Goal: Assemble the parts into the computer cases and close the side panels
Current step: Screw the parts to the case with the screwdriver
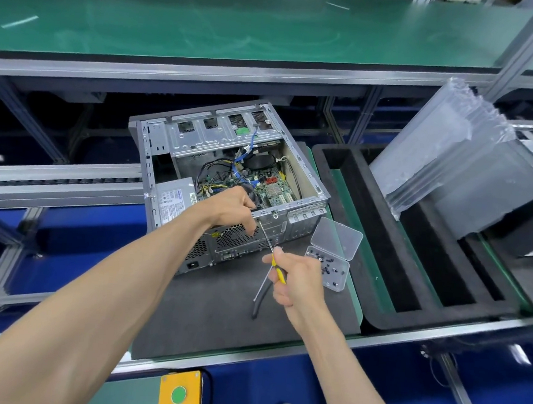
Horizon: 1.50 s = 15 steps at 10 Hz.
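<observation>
An open grey computer case [181, 137] lies on its side on a dark mat [218, 309], its motherboard [272, 186], cables and power supply [172, 201] showing. My left hand [232, 208] grips the case's rear top edge, fingers pinched near the screwdriver tip. My right hand [294, 280] holds a yellow-handled screwdriver [271, 250] whose shaft points up at the rear panel [233, 244]. An open clear plastic box [334, 258] with several small black screws lies just right of my right hand.
A second tool with a dark handle [259, 297] lies on the mat under my right hand. Black foam trays [383, 243] stand to the right with a stack of clear plastic sleeves [454, 153]. A green shelf [241, 24] runs behind; a yellow button box [179, 396] sits below.
</observation>
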Motion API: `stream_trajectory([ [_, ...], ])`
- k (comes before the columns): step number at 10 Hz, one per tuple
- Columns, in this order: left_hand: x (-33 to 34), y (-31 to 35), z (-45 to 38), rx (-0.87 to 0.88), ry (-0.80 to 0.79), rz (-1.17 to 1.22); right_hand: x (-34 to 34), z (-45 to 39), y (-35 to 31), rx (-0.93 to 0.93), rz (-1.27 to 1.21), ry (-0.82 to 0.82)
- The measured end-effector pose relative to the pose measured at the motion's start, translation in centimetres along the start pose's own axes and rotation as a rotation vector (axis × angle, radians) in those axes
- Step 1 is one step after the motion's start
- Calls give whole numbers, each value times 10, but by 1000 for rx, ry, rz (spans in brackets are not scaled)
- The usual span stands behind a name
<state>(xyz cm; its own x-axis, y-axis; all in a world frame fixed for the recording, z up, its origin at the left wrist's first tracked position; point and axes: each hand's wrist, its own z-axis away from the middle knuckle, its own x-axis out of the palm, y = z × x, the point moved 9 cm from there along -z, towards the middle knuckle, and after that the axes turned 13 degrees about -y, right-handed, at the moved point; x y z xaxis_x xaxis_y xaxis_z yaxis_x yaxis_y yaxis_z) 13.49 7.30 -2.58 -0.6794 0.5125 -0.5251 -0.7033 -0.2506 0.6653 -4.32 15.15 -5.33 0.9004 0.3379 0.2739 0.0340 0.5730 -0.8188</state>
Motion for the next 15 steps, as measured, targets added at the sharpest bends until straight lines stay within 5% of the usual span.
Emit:
stream_trajectory([
  [1, 1, -2, -1, -3, -13, -2, 9, 19, -42, -437, 1091, 248],
  [2, 0, -4, -1, -2, -18, 3, 35, 35, -52, -644, 1626, 400],
  [4, -1, -3, -4, -1, 4, 1, -1, -3, 5, 36, -119, -37],
  [6, -1, -3, -3, 0, -7, 3, 33, 32, -47, -637, 1583, 348],
  [7, -1, -4, -4, 0, -10, 0, 21, 18, -39, -517, 1213, 234],
  [8, -1, -4, -5, 4, 5, -12, 0, -3, 6, -9, -69, -18],
  [9, -3, -3, -5, 9, 18, -19, -2, -2, -8, -113, 225, 11],
  [10, -1, -3, -5, 12, 1, -22, 19, 28, -48, -581, 1408, 357],
  [11, -3, -2, -4, 17, 16, -31, 30, 27, -47, -612, 1555, 362],
  [12, -5, -1, -3, 7, 39, -48, -6, -3, -11, -157, 313, 76],
  [13, -4, -1, -2, 18, 31, -32, 0, -7, 8, 29, -112, -53],
  [14, -3, -1, -3, 20, 24, -30, 3, 15, -41, -467, 1118, 259],
  [15, -4, -1, -3, 25, 35, -32, 24, 25, -48, -662, 1547, 383],
])
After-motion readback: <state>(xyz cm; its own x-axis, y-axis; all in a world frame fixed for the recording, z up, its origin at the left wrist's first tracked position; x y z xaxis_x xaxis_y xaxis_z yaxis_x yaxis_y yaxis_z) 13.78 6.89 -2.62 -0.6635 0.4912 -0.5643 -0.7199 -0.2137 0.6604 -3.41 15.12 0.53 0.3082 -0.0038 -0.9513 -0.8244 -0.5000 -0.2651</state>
